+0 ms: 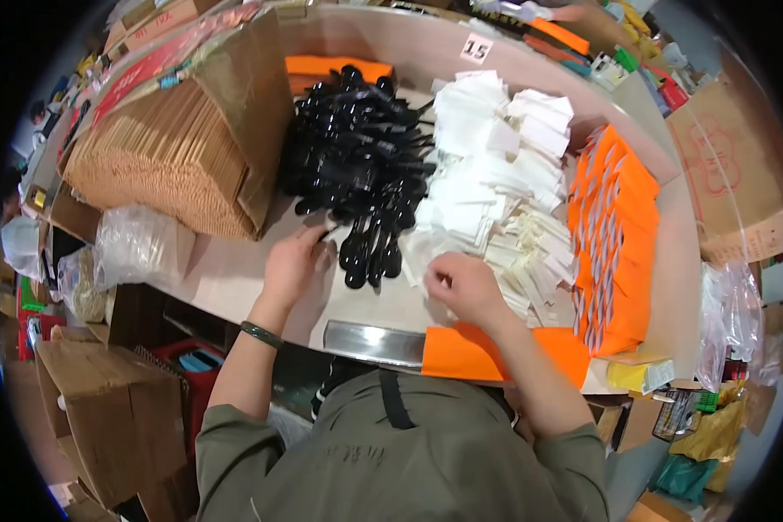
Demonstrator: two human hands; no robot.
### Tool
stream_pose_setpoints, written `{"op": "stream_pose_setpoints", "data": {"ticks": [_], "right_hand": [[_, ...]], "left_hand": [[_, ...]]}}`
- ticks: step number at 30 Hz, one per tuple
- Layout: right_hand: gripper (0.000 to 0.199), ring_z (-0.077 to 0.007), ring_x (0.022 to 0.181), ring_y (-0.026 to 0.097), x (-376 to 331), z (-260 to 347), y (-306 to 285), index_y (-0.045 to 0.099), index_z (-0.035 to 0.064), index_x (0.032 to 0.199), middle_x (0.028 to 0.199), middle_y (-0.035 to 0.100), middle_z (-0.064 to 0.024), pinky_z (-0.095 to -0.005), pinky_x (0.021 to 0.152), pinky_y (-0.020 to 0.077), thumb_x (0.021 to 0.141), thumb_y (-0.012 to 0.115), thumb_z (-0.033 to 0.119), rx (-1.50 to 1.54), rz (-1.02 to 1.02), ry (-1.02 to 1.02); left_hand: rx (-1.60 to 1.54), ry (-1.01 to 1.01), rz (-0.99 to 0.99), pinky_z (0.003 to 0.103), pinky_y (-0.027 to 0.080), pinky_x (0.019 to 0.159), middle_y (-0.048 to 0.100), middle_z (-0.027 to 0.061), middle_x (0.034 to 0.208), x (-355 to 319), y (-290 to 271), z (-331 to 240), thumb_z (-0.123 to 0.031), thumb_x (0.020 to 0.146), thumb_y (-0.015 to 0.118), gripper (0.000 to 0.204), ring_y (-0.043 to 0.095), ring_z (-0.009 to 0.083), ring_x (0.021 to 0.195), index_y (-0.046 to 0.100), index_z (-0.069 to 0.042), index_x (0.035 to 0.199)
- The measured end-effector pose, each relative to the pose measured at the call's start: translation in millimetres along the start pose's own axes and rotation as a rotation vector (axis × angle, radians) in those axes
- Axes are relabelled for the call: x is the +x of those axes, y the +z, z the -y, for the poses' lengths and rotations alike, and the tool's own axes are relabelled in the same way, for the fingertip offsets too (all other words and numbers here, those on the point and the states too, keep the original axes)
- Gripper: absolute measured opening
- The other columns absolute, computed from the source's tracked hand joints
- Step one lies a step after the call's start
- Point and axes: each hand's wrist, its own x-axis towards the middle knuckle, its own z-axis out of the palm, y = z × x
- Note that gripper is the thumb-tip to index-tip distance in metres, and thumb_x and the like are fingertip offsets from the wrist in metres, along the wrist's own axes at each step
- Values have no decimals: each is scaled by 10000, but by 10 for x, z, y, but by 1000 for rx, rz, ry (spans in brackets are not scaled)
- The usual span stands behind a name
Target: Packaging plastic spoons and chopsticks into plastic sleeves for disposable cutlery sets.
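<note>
The black spoons point(361, 161) are lying in a heap on the worktop point(226, 271). The left hand point(289, 261) is sitting at the heap's near left edge, nearer to it than the right hand point(468, 289); from the left fingers, the spoons are lying to the right and farther from the body. The spoons at the heap's near end are pointing their rounded bowls toward the person, their long axis running roughly away from the body (farther back, the heap is tangling in many directions). The left fingers are bending close together near the spoons; whether they are gripping one, the view is not showing. The right fingers are curling inward to the right of the heap's near end, just beside the white packets point(474, 196); whether they are holding anything cannot be told. Beyond the packets, right of the heap, orange sleeves point(622, 252) are lying in overlapping rows.
</note>
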Motion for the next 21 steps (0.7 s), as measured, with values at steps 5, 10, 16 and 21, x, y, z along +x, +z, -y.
{"op": "stream_pose_setpoints", "data": {"ticks": [5, 10, 16, 21], "right_hand": [[102, -326, 844, 620, -458, 388, 183, 644, 83, 893, 864, 575, -108, -426, 722, 520, 815, 651, 148, -179, 561, -531], [105, -323, 840, 634, -517, 500, 157, 632, 56, 883, 873, 590, -114, -426, 702, 527, 824, 651, 141, -57, 510, -313], [143, -328, 823, 628, -699, 529, 253, 659, 40, 921, 886, 611, -128, -424, 704, 520, 852, 694, 160, -96, 184, -281], [268, -286, 945, 653, -967, 178, 149, 665, -3, 1066, 1093, 666, -135, -399, 776, 536, 841, 695, 140, -70, -40, -643]], "left_hand": [[-346, -175, -139, 309, 527, 783, 706, 122, 936, -383, -41, -73, -53, 877, 736, 271, 665, 195, 852, 668, -26, 1138], [-546, -264, -217, 262, 498, 775, 694, 36, 910, -937, -102, -249, -52, 904, 709, 154, 616, 107, 851, 686, 15, 1041], [-580, -146, -20, 292, 497, 719, 667, 46, 848, -1055, -89, -533, -29, 868, 706, 71, 620, 160, 773, 693, -21, 938], [-276, 313, 159, 401, 517, 681, 662, 101, 860, -981, -12, -788, -64, 717, 714, 103, 639, 330, 797, 653, -81, 798]]}}
